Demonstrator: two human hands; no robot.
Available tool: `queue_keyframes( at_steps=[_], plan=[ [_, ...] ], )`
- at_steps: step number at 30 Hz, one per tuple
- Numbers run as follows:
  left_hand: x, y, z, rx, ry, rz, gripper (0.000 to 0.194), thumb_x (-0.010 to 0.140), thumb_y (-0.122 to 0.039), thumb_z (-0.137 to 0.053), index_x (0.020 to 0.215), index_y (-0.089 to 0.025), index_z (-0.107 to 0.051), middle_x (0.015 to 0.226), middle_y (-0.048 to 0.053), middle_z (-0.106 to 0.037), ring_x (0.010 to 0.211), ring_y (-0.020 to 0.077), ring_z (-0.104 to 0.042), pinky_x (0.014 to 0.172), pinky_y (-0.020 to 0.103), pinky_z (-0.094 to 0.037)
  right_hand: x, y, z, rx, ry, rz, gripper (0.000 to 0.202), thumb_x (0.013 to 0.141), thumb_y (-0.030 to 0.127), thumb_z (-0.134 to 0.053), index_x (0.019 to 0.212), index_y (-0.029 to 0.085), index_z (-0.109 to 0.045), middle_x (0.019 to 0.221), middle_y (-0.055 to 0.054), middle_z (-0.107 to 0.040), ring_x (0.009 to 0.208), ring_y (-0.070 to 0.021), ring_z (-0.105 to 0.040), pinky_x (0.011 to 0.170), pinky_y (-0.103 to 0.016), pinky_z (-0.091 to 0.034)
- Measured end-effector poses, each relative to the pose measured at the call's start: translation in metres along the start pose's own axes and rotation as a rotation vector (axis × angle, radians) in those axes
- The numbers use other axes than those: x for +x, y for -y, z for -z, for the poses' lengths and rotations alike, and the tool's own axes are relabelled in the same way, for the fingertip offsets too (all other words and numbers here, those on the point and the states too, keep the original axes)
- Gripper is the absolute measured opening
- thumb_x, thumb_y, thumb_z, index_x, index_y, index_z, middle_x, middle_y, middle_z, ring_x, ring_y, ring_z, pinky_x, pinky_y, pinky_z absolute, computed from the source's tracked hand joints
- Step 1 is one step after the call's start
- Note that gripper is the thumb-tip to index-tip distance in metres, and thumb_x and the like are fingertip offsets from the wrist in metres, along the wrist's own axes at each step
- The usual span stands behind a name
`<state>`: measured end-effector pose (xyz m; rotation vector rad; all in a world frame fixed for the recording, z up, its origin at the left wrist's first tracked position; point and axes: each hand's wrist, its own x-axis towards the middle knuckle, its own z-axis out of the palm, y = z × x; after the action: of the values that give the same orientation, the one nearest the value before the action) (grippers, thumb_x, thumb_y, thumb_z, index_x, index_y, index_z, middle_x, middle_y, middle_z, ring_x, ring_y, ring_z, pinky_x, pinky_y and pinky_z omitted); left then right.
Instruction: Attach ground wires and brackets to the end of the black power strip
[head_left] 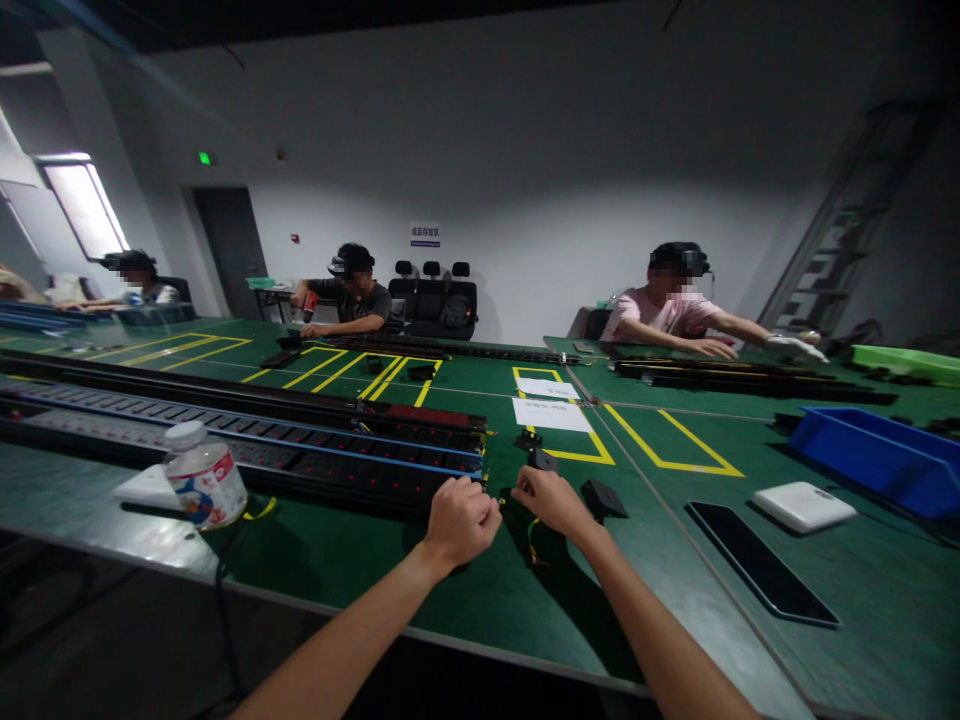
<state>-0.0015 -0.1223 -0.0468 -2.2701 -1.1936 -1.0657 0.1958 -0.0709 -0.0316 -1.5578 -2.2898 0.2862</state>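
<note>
My left hand (461,522) is closed in a fist at the right end of the long black rails (375,470), which carry red dots and blue edge strips. A tiny pale tip shows beside its thumb; what lies inside the fingers is hidden. Just across a small gap, my right hand (553,500) is closed in a pinch. From under it hangs a thin yellow-green wire (533,540) with a small metal end. Close to the right hand are a black block (543,459) and another black bracket-like part (604,498).
On the green table (337,570) stand a clear jar (204,475), a phone (761,560), a white box (804,506), a blue bin (874,455) and paper sheets (551,414). Across it, one person (364,300) holds a red drill; another (664,315) reaches over black strips.
</note>
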Motion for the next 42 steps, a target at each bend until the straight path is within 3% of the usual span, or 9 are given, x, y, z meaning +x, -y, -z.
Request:
queue_keyframes(
  at_steps=[20,26,30,35,42],
  plan=[
    [0.0,0.0,0.0,0.002,0.006,-0.003,0.033,0.084,-0.018,-0.055,0.053,-0.02,-0.048,0.057,0.001,-0.05,0.063,0.0154,-0.048,0.061,0.034,-0.031,0.001,-0.003,-0.002,0.015,0.005,-0.001,0.006,0.085,0.024,-0.067,0.084,0.019,-0.064,0.079,-0.003,-0.071,0.074,-0.0168,-0.065,0.059,-0.023,-0.032],
    [0.002,-0.003,0.008,0.0,0.075,-0.001,0.027,0.083,-0.022,-0.057,0.057,-0.02,-0.049,0.064,0.003,-0.053,0.069,0.0177,-0.049,0.064,0.035,-0.033,0.002,-0.003,0.0,0.024,-0.05,0.003,0.008,0.08,0.014,-0.063,0.084,0.019,-0.068,0.08,-0.004,-0.071,0.076,-0.0181,-0.065,0.063,-0.024,-0.036],
    [0.006,-0.008,0.016,0.078,0.117,0.064,0.015,0.079,-0.029,-0.062,0.069,-0.021,-0.055,0.079,0.007,-0.057,0.081,0.0228,-0.051,0.071,0.038,-0.035,0.006,-0.007,0.003,0.104,-0.135,0.04,0.014,0.081,0.015,-0.062,0.09,0.018,-0.071,0.085,-0.005,-0.073,0.081,-0.0194,-0.066,0.07,-0.025,-0.041],
    [0.008,-0.009,0.022,0.17,0.137,0.168,0.022,0.077,-0.04,-0.068,0.081,-0.02,-0.059,0.088,0.009,-0.055,0.088,0.0275,-0.049,0.075,0.041,-0.035,0.01,-0.005,0.001,0.236,-0.205,0.158,0.013,0.087,0.019,-0.058,0.087,0.018,-0.071,0.088,-0.006,-0.072,0.085,-0.0199,-0.065,0.077,-0.028,-0.043],
    [0.009,-0.009,0.018,0.172,0.188,0.095,0.02,0.077,-0.038,-0.069,0.084,-0.021,-0.062,0.087,0.008,-0.053,0.088,0.0269,-0.047,0.076,0.042,-0.035,0.008,0.004,0.005,0.415,-0.231,0.161,0.014,0.09,0.026,-0.055,0.09,0.018,-0.067,0.081,-0.003,-0.069,0.072,-0.0162,-0.06,0.066,-0.026,-0.043]
  ],
)
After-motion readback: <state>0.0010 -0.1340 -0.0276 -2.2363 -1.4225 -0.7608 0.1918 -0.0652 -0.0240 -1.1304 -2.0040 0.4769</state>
